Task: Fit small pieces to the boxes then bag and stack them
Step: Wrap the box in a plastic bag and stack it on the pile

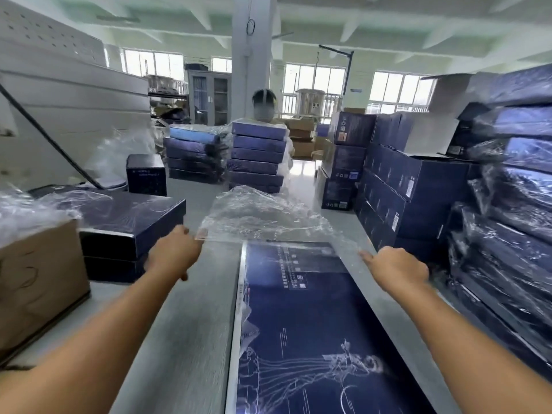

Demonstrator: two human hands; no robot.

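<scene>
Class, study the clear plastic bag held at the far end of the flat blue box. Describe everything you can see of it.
The plastic bag is thin, transparent, glossy film, heavily crinkled and catching light. It lies billowed on the grey table beyond the flat blue box, its near edge pulled taut between the left hand and the right hand, each gripping one side. That edge overlaps the box's far right corner; how far the box is inside cannot be told.

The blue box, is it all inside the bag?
No, the bag is only at the far end of the blue box; most lies bare.
</scene>
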